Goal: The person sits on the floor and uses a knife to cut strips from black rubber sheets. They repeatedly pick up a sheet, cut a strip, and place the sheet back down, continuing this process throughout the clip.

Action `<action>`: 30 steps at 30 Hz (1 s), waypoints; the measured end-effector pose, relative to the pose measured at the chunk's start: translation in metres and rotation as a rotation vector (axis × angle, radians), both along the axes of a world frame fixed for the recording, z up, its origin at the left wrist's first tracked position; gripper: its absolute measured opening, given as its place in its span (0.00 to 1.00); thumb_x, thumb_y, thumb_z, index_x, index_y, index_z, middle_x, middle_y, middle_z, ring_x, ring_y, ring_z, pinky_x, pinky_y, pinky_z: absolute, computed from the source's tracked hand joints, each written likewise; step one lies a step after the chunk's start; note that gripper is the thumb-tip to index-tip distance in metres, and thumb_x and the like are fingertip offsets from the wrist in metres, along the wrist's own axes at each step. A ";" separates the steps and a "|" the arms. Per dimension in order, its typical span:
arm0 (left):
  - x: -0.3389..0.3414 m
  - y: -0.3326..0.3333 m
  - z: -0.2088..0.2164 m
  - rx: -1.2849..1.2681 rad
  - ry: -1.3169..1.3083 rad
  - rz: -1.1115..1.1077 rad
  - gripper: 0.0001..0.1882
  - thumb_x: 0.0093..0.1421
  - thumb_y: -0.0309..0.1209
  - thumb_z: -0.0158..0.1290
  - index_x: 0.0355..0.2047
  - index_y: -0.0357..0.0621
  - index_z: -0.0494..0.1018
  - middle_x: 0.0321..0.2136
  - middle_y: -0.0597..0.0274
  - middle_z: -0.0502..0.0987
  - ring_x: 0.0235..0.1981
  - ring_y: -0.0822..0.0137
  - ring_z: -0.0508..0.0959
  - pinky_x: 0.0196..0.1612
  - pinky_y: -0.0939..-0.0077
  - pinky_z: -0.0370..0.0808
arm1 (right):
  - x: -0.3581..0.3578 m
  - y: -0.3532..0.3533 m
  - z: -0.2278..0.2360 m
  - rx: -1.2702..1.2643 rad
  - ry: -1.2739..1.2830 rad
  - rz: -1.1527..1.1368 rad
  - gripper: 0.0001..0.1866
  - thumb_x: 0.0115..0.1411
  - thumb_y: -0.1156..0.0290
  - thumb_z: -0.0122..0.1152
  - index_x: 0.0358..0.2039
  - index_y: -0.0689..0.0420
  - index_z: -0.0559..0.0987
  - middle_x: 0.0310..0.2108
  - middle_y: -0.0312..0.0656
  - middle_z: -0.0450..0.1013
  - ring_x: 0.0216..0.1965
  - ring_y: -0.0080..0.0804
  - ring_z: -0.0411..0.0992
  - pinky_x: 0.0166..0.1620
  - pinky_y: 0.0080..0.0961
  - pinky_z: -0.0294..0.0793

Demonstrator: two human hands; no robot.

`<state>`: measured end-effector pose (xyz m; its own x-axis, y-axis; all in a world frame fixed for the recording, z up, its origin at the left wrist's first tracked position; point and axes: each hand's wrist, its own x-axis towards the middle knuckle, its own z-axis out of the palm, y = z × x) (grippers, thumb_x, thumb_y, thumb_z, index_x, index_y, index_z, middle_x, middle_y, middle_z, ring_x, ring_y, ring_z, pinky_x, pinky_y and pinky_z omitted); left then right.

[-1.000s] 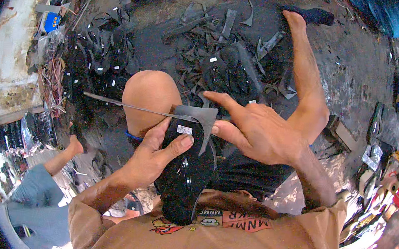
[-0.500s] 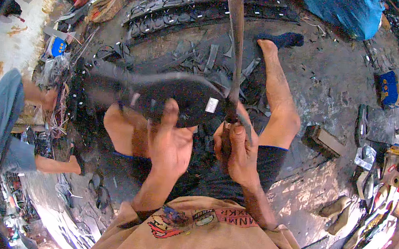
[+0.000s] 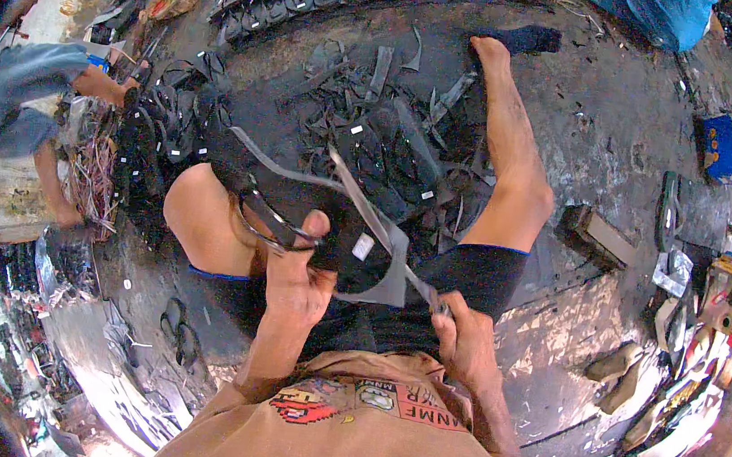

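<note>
1. The black sandal (image 3: pixel 342 237) is in the air above the person's lap; its long axis slants from upper left to lower right, the end with the white label (image 3: pixel 363 246) toward the right hand (image 3: pixel 467 330).
2. The left hand (image 3: pixel 295 279) has its grip closed on the sandal, thumb uppermost beside the strap; the right grip is closed round the knife (image 3: pixel 367 206), blade slanting up and left across the sandal.
3. A grey strip (image 3: pixel 397 277) curves round the labelled end; I cannot tell whether it is attached.
4. Black offcuts (image 3: pixel 322 102) lie ahead; dark floor (image 3: pixel 611 139) spreads beyond the right leg.
5. The label's print is too small to read; the brown shirt (image 3: pixel 341 451) bears lettering and pictures.
</note>
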<state>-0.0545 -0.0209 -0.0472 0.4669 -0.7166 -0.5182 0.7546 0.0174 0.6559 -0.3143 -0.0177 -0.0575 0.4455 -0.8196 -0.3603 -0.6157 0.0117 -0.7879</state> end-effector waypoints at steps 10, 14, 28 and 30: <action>-0.002 0.022 -0.003 0.069 -0.330 -0.302 0.30 0.53 0.21 0.69 0.55 0.45 0.71 0.43 0.64 0.78 0.44 0.64 0.80 0.51 0.62 0.80 | 0.083 -0.090 0.003 -0.205 -0.438 0.173 0.07 0.71 0.67 0.52 0.44 0.56 0.74 0.26 0.51 0.74 0.25 0.59 0.73 0.32 0.45 0.75; 0.058 -0.030 0.005 -0.193 -0.085 0.204 0.17 0.75 0.39 0.46 0.61 0.50 0.69 0.53 0.61 0.78 0.59 0.56 0.74 0.65 0.51 0.71 | 0.055 -0.115 -0.004 -0.136 -0.473 -0.122 0.12 0.71 0.61 0.51 0.44 0.56 0.75 0.25 0.45 0.70 0.23 0.49 0.69 0.29 0.39 0.71; -0.057 -0.102 -0.275 1.156 -0.955 -0.269 0.60 0.47 0.57 0.72 0.67 0.31 0.55 0.64 0.37 0.67 0.65 0.39 0.68 0.65 0.45 0.67 | -0.080 -0.112 -0.060 0.061 -0.599 -1.014 0.28 0.73 0.39 0.47 0.46 0.53 0.75 0.21 0.29 0.59 0.17 0.18 0.58 0.20 0.19 0.58; -0.036 -0.114 -0.270 1.095 -0.889 -0.260 0.61 0.46 0.57 0.72 0.67 0.31 0.54 0.64 0.35 0.66 0.65 0.39 0.68 0.65 0.46 0.67 | -0.054 -0.101 -0.044 0.118 -0.650 -1.011 0.25 0.72 0.42 0.50 0.47 0.53 0.73 0.21 0.29 0.61 0.17 0.18 0.58 0.19 0.19 0.59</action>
<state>-0.0909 -0.1347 -0.3175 0.8432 -0.2687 -0.4657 -0.0025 -0.8681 0.4963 -0.3680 -0.1184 -0.1017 -0.2521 -0.8796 -0.4033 0.2240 0.3524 -0.9086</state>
